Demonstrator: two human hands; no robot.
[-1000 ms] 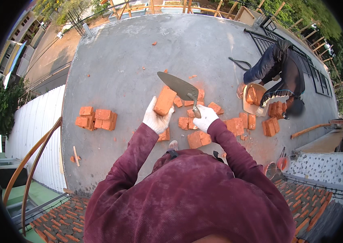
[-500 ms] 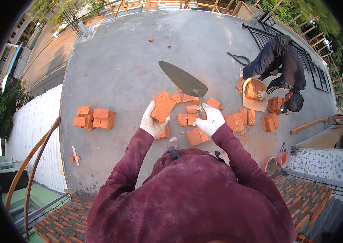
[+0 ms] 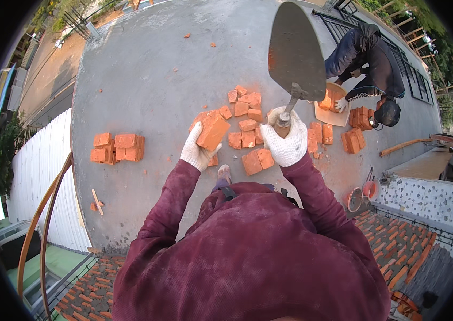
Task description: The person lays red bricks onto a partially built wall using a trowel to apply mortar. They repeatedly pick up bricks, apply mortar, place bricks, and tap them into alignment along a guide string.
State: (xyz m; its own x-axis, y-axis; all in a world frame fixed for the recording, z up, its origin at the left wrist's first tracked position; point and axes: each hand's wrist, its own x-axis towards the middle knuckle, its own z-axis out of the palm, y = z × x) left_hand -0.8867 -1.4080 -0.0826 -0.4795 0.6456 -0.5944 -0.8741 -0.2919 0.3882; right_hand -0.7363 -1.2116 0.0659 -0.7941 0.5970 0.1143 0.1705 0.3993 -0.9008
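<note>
My left hand [image 3: 198, 151], in a white knitted glove, is closed around an orange brick [image 3: 213, 131] held up before me. In my right hand [image 3: 289, 140], gloved alike, is the handle of a brick trowel [image 3: 297, 51]; its broad grey blade points up and away from me. Blade and brick are apart. Below both hands, loose bricks and broken pieces [image 3: 248, 109] lie scattered on the grey concrete floor [image 3: 146, 91]. A pair of bricks [image 3: 257, 161] rests near my foot [image 3: 224, 174].
Two small brick stacks [image 3: 117, 148] stand at left. A co-worker [image 3: 373, 64] bends over a tub of bricks [image 3: 331, 115] at right, near more stacked bricks [image 3: 352, 140]. Red buckets [image 3: 363, 196] stand at lower right. Rows of brickwork [image 3: 397, 241] run close behind me.
The trowel has swung upright and to the right, raised with my right hand. My left hand still grips the brick, which is turned slightly. The co-worker stays bent over the tub.
</note>
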